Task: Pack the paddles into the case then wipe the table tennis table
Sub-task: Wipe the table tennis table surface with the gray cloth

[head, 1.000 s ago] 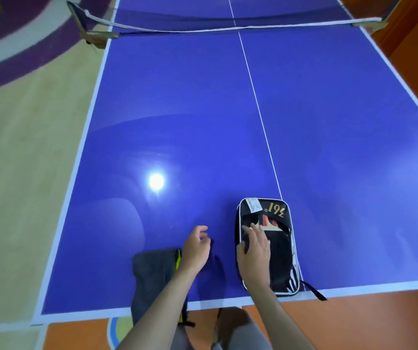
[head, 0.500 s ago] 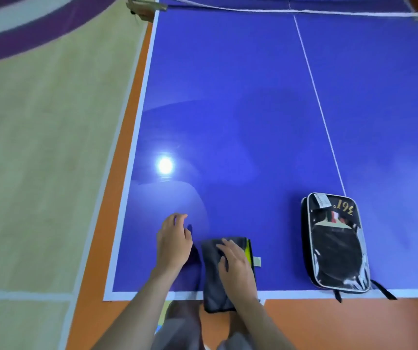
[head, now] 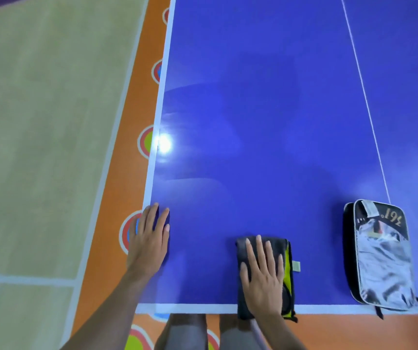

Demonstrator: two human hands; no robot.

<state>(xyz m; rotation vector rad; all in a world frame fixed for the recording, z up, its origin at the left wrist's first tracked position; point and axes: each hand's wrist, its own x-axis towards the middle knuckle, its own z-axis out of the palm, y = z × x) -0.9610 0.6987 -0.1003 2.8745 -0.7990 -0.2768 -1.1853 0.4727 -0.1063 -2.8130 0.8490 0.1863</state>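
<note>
A black paddle case [head: 379,253] with a clear front and "361" lettering lies at the near right of the blue table tennis table [head: 266,122]; a paddle shows faintly through its window. A folded grey cloth [head: 282,251] with a yellow edge lies at the table's near edge. My right hand [head: 262,276] presses flat on the cloth, fingers spread. My left hand [head: 149,238] rests flat on the table's near left corner, holding nothing.
The table's left edge [head: 161,97] and near edge [head: 190,308] are marked by white lines. The white centre line [head: 364,97] runs away toward the far end. Orange floor [head: 127,147] with coloured circles borders the table; my knees show below the near edge.
My view has shifted left and closer. My left hand slid out to the table's left corner. My right hand stays pressed on the cloth; the case has not moved.
</note>
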